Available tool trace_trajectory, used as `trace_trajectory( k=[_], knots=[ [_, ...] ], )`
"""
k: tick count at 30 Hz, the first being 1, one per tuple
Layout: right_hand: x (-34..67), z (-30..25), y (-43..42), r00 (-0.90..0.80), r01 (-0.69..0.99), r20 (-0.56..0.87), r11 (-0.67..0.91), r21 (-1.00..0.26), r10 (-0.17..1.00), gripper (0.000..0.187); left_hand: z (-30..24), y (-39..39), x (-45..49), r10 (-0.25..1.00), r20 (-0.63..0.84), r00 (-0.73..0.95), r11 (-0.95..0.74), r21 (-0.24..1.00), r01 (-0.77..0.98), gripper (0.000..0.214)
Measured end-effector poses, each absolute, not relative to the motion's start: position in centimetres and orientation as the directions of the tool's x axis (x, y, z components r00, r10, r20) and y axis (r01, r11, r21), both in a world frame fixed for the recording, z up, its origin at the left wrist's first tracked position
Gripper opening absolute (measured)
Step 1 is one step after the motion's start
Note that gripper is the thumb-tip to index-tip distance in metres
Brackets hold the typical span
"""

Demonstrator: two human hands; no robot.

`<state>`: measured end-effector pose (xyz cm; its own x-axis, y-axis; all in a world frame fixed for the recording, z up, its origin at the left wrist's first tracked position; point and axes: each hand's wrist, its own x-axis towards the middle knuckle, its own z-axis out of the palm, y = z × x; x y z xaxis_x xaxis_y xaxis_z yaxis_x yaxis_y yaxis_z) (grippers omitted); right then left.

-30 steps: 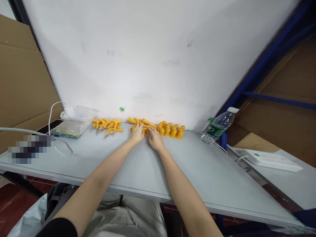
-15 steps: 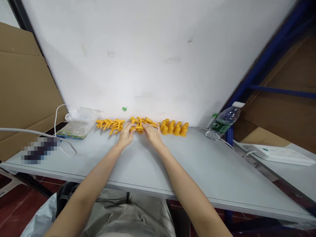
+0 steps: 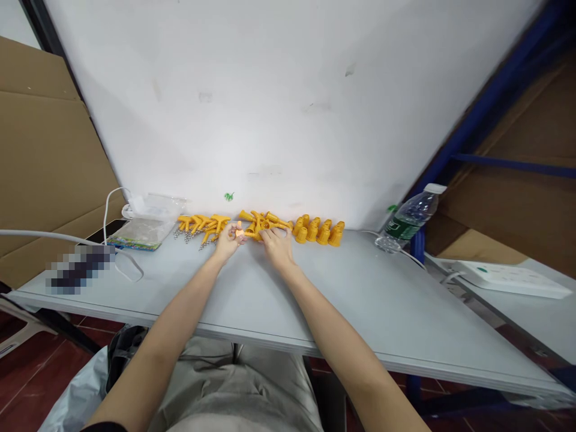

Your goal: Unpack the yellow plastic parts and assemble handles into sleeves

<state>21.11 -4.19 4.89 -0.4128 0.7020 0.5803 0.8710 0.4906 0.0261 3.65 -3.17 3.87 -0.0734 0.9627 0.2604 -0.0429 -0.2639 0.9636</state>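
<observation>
My left hand [image 3: 228, 241] is closed, with thumb and fingers around one end of a yellow plastic piece [image 3: 249, 235]. At the front of a heap of yellow plastic tube-like parts [image 3: 271, 217] rests my right hand [image 3: 278, 246], fingers curled together and their tips hidden among the parts. Left of the heap lie several yellow T-shaped handles [image 3: 219, 221] with metal spiral ends, like corkscrews. To its right stand several yellow cup-shaped pieces [image 3: 323, 234] in rows.
A clear water bottle [image 3: 407, 222] leans at the right, near a white power strip [image 3: 510, 279]. Plastic bags [image 3: 141, 233] and a white cable [image 3: 130, 270] lie at the left of the grey table [image 3: 360, 306]. A white panel [image 3: 288, 108] rises behind.
My hands have moved slightly apart. My left hand has turned, with its thumb and fingers now around a yellow piece. My right fingers are more curled; the view has shifted a little.
</observation>
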Motion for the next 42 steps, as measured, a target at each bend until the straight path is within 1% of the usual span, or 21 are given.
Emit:
trace_trajectory(
  k=[2, 4, 6, 8, 11, 13, 14, 16, 18, 20, 22, 24, 26, 29, 33, 36, 42],
  knots=[
    [21.1, 4.8, -4.2, -0.427, 0.865, 0.549, 0.502, 0.017, 0.718, 0.028, 3.9, -3.2, 3.6, 0.987, 0.148, -0.067, -0.156, 0.979, -0.131, 0.024],
    [21.3, 4.6, -4.0, -0.442, 0.852, 0.531, 0.524, -0.004, 0.722, 0.028, 4.0, -3.3, 3.6, 0.986, 0.152, -0.075, -0.162, 0.975, -0.150, 0.025],
    [21.6, 4.3, -3.7, -0.445, 0.835, 0.543, 0.549, -0.035, 0.712, 0.030, 4.1, -3.4, 3.9, 0.963, 0.257, -0.082, -0.265, 0.957, -0.115, 0.022],
    [22.1, 3.9, -3.2, -0.437, 0.816, 0.566, 0.573, -0.078, 0.699, 0.033, 4.3, -3.8, 4.2, 0.906, 0.420, -0.063, -0.421, 0.907, -0.009, 0.016],
    [22.9, 3.3, -2.6, -0.429, 0.783, 0.577, 0.604, -0.146, 0.695, 0.038, 4.6, -4.6, 4.6, 0.767, 0.642, 0.021, -0.626, 0.739, 0.248, 0.008],
    [23.2, 3.1, -2.4, -0.435, 0.769, 0.573, 0.618, -0.165, 0.694, 0.038, 4.8, -5.0, 4.6, 0.703, 0.706, 0.083, -0.681, 0.635, 0.365, 0.010],
    [23.3, 3.0, -2.4, -0.439, 0.765, 0.570, 0.621, -0.168, 0.695, 0.037, 4.8, -5.0, 4.5, 0.689, 0.718, 0.101, -0.692, 0.609, 0.387, 0.012],
    [23.2, 3.1, -2.5, -0.443, 0.767, 0.560, 0.619, -0.169, 0.701, 0.034, 4.6, -4.9, 4.2, 0.689, 0.718, 0.100, -0.692, 0.610, 0.385, 0.012],
    [23.0, 3.3, -2.7, -0.442, 0.778, 0.545, 0.607, -0.163, 0.713, 0.030, 4.3, -4.4, 4.1, 0.725, 0.686, 0.062, -0.659, 0.665, 0.352, 0.011],
    [22.7, 3.6, -2.9, -0.438, 0.799, 0.536, 0.586, -0.137, 0.722, 0.028, 4.1, -4.1, 4.2, 0.792, 0.611, 0.006, -0.588, 0.759, 0.279, 0.011],
    [22.5, 3.9, -3.1, -0.423, 0.829, 0.554, 0.553, -0.083, 0.717, 0.026, 4.0, -3.9, 4.7, 0.874, 0.482, -0.059, -0.469, 0.870, 0.155, 0.013],
    [22.5, 4.2, -3.3, -0.396, 0.861, 0.595, 0.508, -0.023, 0.699, 0.027, 4.2, -4.1, 5.2, 0.945, 0.308, -0.113, -0.310, 0.951, 0.003, 0.015],
    [22.5, 4.5, -3.5, -0.370, 0.885, 0.632, 0.466, 0.016, 0.681, 0.029, 4.6, -4.4, 5.7, 0.979, 0.150, -0.137, -0.167, 0.978, -0.128, 0.019],
    [22.4, 4.8, -3.7, -0.339, 0.907, 0.648, 0.419, 0.034, 0.682, 0.032, 5.3, -4.9, 6.0, 0.991, 0.027, -0.130, -0.061, 0.963, -0.262, 0.024],
    [22.1, 5.0, -4.0, -0.307, 0.927, 0.646, 0.374, 0.036, 0.698, 0.032, 6.1, -5.1, 5.8, 0.992, -0.061, -0.113, 0.013, 0.924, -0.383, 0.025],
    [22.1, 4.8, -3.9, -0.323, 0.919, 0.642, 0.392, 0.037, 0.695, 0.033, 6.4, -5.2, 5.5, 0.989, -0.100, -0.110, 0.044, 0.905, -0.423, 0.026],
    [22.4, 4.3, -3.7, -0.424, 0.852, 0.606, 0.523, 0.015, 0.673, 0.035, 6.3, -5.2, 4.8, 0.989, -0.022, -0.147, -0.045, 0.897, -0.440, 0.022]
  ],
)
